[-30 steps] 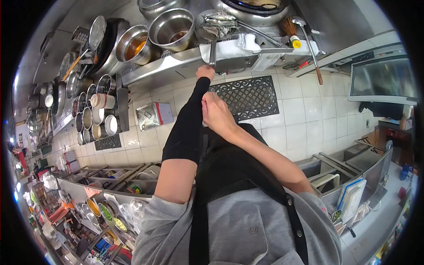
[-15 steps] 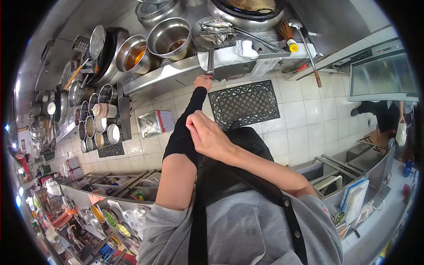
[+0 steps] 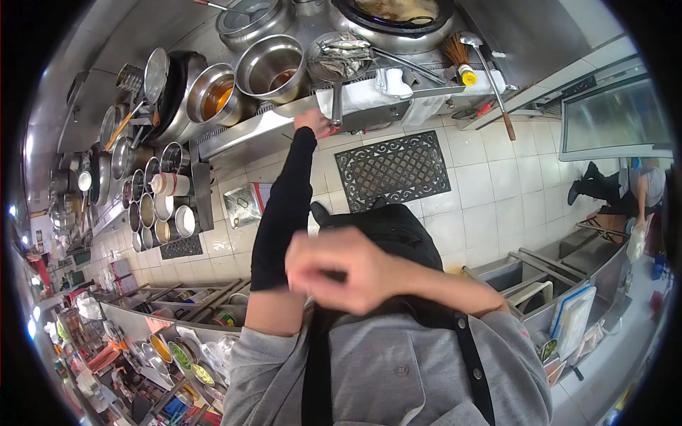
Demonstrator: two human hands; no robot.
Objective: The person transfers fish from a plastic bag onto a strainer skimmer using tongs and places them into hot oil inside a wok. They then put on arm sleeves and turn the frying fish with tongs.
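A black sleeve [image 3: 280, 213] covers my left forearm up to near the elbow. My left hand [image 3: 312, 122] reaches forward to the stove's front edge, its fingers curled, beside the handle end of a strainer [image 3: 339, 58] that holds several small fish. Blurred by motion, my right hand [image 3: 337, 270] is closed at the elbow end of the sleeve, its thumb and fingers forming a loop. The fabric at its fingertips is partly hidden.
Steel pots [image 3: 270, 71] and a wok of oil [image 3: 401, 11] stand on the stove. A long-handled ladle [image 3: 490, 85] juts over its edge. A black mat [image 3: 393, 170] lies on the tiles. Another person [image 3: 639, 186] is at the right. Prep counters with bowls [image 3: 181, 355] are behind.
My right hand has moved back along my left arm toward my body, and the sleeve's end is nearer the elbow. My left hand has shifted slightly left. The other person has come further into view.
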